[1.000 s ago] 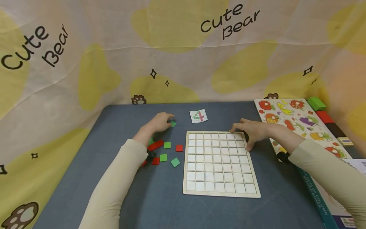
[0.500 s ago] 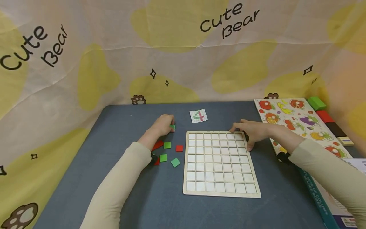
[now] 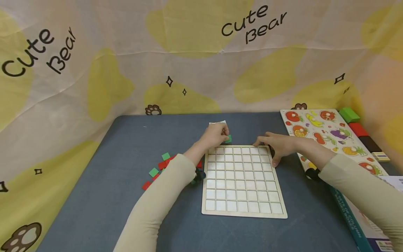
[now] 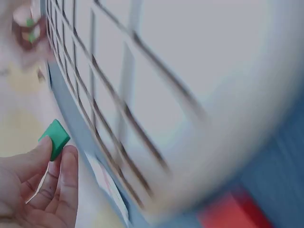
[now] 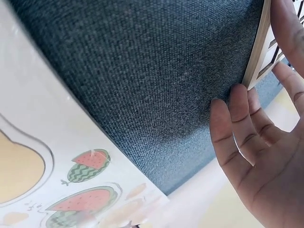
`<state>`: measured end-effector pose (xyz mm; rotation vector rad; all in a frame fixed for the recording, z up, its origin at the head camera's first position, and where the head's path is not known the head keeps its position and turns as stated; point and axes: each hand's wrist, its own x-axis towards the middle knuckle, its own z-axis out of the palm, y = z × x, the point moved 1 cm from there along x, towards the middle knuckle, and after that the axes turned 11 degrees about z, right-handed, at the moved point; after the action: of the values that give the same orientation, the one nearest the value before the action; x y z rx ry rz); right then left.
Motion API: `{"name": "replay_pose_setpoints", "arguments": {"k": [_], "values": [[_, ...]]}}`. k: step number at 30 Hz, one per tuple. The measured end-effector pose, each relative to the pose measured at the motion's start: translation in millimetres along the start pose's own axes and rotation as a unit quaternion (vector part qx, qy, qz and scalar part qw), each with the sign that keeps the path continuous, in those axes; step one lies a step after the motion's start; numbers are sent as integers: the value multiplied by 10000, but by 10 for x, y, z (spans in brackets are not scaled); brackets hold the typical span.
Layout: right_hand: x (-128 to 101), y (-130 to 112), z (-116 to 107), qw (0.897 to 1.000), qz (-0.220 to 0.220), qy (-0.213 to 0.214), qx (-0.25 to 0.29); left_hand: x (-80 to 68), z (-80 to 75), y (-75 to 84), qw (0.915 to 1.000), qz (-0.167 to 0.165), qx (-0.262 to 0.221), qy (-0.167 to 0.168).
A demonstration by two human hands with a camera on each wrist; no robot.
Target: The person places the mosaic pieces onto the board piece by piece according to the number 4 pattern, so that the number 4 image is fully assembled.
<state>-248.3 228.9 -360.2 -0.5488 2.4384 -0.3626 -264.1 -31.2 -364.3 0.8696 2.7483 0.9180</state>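
Between thumb and fingertips, my left hand (image 3: 214,135) pinches a small green square tile (image 4: 55,138), held just above the far edge of the wooden grid board (image 3: 244,215). The board lies flat, its square cells white. At its far right corner, my right hand (image 3: 278,145) grips the frame, thumb at the right side and fingers at the far edge. Behind the left hand, a small paper card (image 3: 223,122) is mostly hidden. Left of the board, red tiles (image 3: 146,185) and green tiles (image 3: 154,172) lie loose, partly covered by the left sleeve.
A fruit picture board (image 3: 315,120) lies at the right. Beside it are a green block (image 3: 348,114), a red block (image 3: 358,129) and a black block (image 3: 370,144). A teal-edged book (image 3: 347,213) is under the right forearm. A printed cloth (image 3: 195,28) hangs behind the table.
My left hand first picked at the green tile left of the board, then pinched it and carried it right to the board's far edge. The right hand stays at the corner.
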Motion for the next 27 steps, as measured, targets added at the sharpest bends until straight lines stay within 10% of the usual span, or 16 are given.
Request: {"name": "replay_pose_setpoints", "arguments": {"k": [9,27], "values": [[1,38,24,9999,-47,101,-86,170,414,401,9968,473,446,-456],[-13,18,11,10000,31,34,1,122,476,402,9900,631,1037,-723]]}}
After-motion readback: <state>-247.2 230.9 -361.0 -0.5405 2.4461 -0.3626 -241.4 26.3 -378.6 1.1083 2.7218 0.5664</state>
